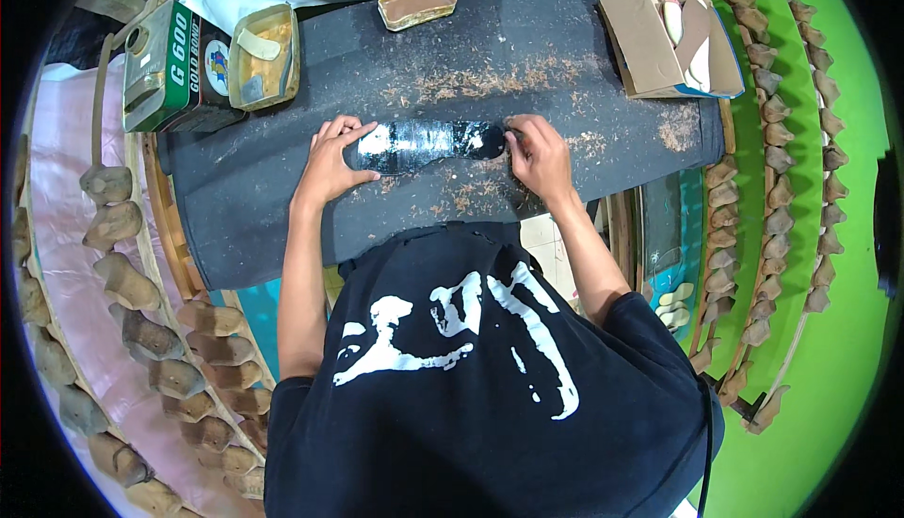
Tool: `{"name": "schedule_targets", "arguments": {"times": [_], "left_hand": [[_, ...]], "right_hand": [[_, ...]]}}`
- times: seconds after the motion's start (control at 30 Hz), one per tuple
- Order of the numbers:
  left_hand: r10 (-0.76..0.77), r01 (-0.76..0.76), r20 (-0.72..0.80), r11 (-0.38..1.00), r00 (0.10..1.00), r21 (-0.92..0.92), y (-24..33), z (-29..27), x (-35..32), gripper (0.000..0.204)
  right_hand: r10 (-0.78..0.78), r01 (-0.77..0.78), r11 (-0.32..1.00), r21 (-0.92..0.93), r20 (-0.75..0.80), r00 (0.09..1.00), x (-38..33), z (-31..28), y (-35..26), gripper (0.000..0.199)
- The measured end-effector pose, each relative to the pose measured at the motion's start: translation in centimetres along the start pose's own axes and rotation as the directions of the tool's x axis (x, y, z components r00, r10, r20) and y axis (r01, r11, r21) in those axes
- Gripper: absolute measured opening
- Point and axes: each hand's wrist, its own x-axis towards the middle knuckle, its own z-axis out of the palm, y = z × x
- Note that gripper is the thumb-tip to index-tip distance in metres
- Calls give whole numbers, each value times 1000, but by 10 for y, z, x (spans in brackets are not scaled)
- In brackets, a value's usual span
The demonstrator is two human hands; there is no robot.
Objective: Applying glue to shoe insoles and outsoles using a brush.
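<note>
A glossy black shoe sole [428, 147] lies lengthwise in front of me on the dark cloth of the worktable, light glaring off its top. It is wide at the left and rounded at the right. My left hand [330, 162] spans the wide end, fingertips at the far edge and thumb at the near edge. At the narrow end, my right hand [542, 162] pinches the rim between thumb and curled fingers. Brown shavings [499, 78] are scattered on the cloth around the sole.
A green and black metal can [177, 66] stands far left beside a stained tub [293, 56] with a pale spreader. A small brown-filled tray [417, 7] sits at the back. Far right is a cardboard box [631, 28] of sole-shaped pieces. Racks of wooden shoe lasts [777, 165] flank both sides.
</note>
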Motion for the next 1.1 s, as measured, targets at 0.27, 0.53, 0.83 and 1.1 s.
{"name": "schedule_targets", "arguments": {"times": [0.27,0.53,0.83,1.1], "left_hand": [[15,-15,-16,1000,1000,2,-2,1,0,92],[27,-26,-24,1000,999,17,-2,3,0,91],[52,-45,-105,997,993,63,3,19,-11,90],[93,-74,-227,993,969,88,3,28,-17,105]], "right_hand": [[188,-197,953,231,62,980,-14,6,-9,16],[133,-154,938,311,88,987,-2,19,-33,12],[324,-364,844,394,166,931,29,52,-64,11],[-50,-30,964,263,289,956,50,87,-85,16]]}}
